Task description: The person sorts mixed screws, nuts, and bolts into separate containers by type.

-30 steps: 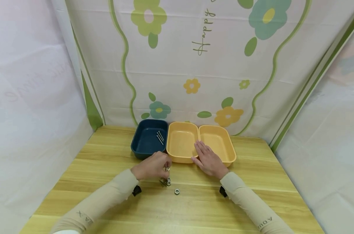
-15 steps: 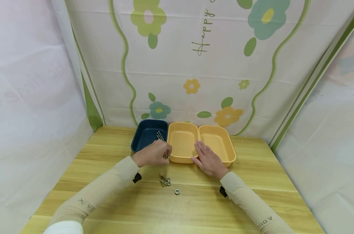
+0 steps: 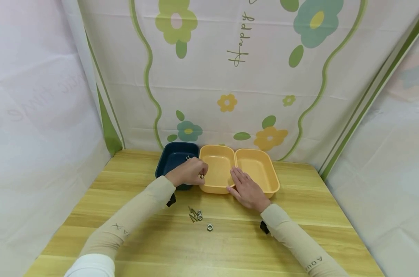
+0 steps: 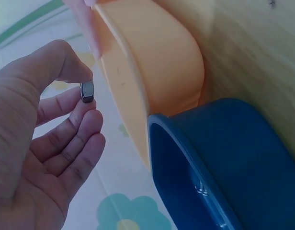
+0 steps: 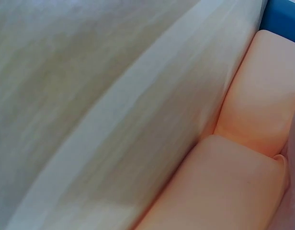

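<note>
My left hand point(image 3: 189, 172) pinches a hex nut point(image 4: 87, 91) between thumb and index finger, above the near left edge of the middle yellow bin point(image 3: 216, 169). In the left wrist view the other fingers curl loosely below the nut. My right hand point(image 3: 248, 189) lies with straight fingers on the near rims where the middle bin meets the right yellow bin point(image 3: 259, 169). On the table in front lie several screws point(image 3: 193, 216), two nuts point(image 3: 200, 215) touching or close beside them, and a separate nut point(image 3: 210, 227).
A dark blue bin point(image 3: 167, 161) stands left of the yellow ones, partly behind the left hand, with screws point(image 3: 187, 158) inside. All three bins stand in a row at the back of the wooden table point(image 3: 237, 246). A flowered cloth point(image 3: 195, 77) hangs behind.
My left hand has lifted the nut from beside the screws and carried it forward and slightly right to the middle bin's edge. The right hand has stayed in place.
</note>
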A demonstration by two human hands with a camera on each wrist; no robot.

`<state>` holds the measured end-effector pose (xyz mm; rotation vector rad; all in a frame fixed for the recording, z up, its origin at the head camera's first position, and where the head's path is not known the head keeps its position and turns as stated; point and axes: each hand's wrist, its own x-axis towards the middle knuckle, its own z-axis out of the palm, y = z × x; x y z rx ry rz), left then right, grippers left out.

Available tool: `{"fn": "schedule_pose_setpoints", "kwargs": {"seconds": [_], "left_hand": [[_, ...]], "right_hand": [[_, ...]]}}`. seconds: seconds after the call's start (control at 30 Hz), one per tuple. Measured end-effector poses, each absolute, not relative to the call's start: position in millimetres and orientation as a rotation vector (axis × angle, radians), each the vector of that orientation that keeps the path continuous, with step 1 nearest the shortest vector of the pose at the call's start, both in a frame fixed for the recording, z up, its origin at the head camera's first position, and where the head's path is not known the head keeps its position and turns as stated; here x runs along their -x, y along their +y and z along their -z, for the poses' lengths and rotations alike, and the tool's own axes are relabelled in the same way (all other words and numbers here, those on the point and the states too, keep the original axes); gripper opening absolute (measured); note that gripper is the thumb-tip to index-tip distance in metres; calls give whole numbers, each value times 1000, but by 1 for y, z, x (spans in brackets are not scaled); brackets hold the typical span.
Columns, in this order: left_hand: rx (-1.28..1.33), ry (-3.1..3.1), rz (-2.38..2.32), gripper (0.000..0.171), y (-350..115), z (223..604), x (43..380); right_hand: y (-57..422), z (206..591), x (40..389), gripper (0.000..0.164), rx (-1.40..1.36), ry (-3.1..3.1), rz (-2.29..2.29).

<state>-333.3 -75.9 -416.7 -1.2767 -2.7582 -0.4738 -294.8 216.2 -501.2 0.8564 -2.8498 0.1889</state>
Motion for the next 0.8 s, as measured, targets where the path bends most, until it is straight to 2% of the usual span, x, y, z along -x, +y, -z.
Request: {"fn": "schedule_pose_setpoints", "kwargs": {"seconds": [0.8], "left_hand": [[1215, -2826, 469, 8, -34, 432, 386]], "right_hand": [[214, 498, 292, 75, -847, -2881, -177]]}}
